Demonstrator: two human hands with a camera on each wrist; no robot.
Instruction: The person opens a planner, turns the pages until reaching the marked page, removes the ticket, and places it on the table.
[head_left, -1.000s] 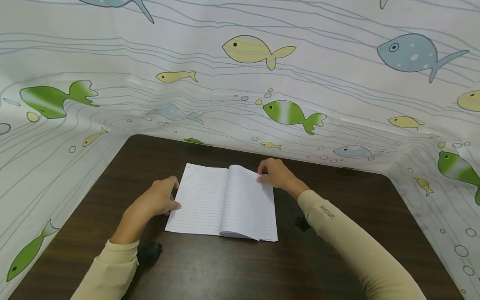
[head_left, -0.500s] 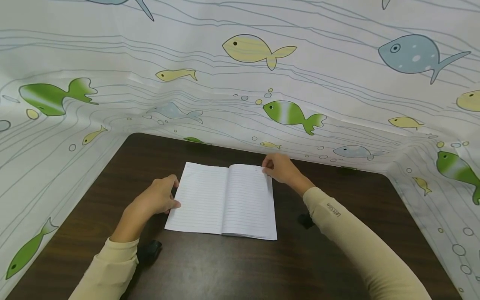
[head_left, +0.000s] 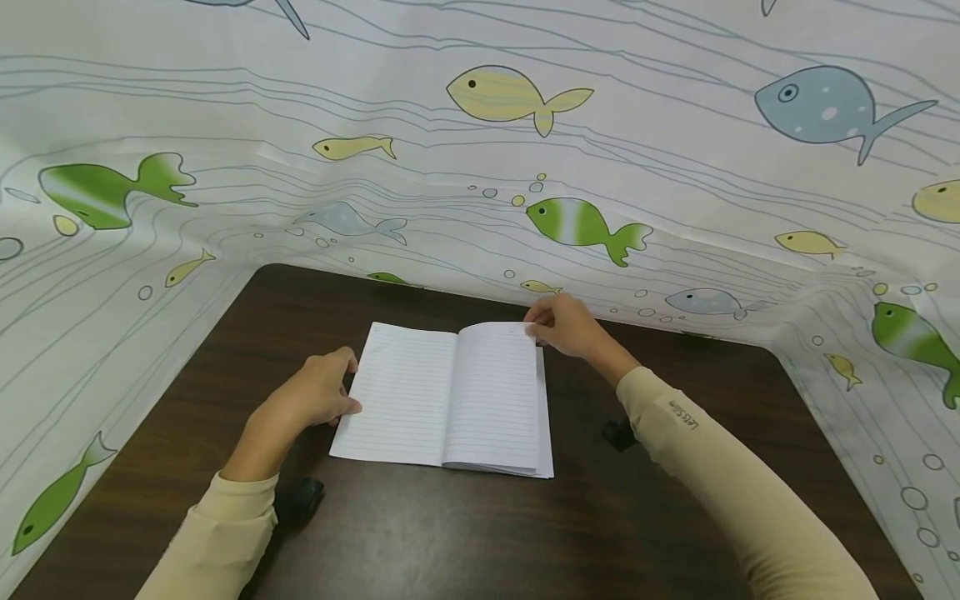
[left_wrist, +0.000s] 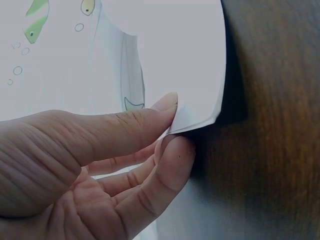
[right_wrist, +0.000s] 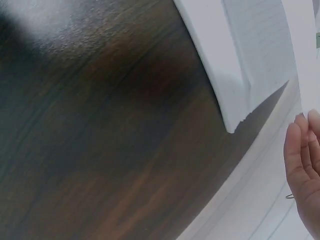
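Note:
A ruled notebook (head_left: 405,396) lies open on the dark wooden table. My left hand (head_left: 315,392) pinches its left edge; in the left wrist view the thumb (left_wrist: 145,120) lies on top and the curled fingers are beneath. At the top right corner, my right hand (head_left: 566,327) pinches a ruled page (head_left: 495,392) between thumb and fingertips. That page is raised at its outer edge, with the pages below showing beyond it. The right wrist view has the lifted page (right_wrist: 299,55) apart from the page block (right_wrist: 212,60), and the right hand (right_wrist: 305,160) partly cut off.
White sheeting (head_left: 420,175) printed with fish stands around the table's back and sides. Brown tabletop (head_left: 420,542) extends in front of the notebook. A black object (head_left: 298,504) shows at the left wrist and another black object (head_left: 618,433) near the right sleeve.
A curled page on the right side has flattened out. My right hand has moved up and slightly right, lifting a page's top corner. The left hand has stayed at the left edge.

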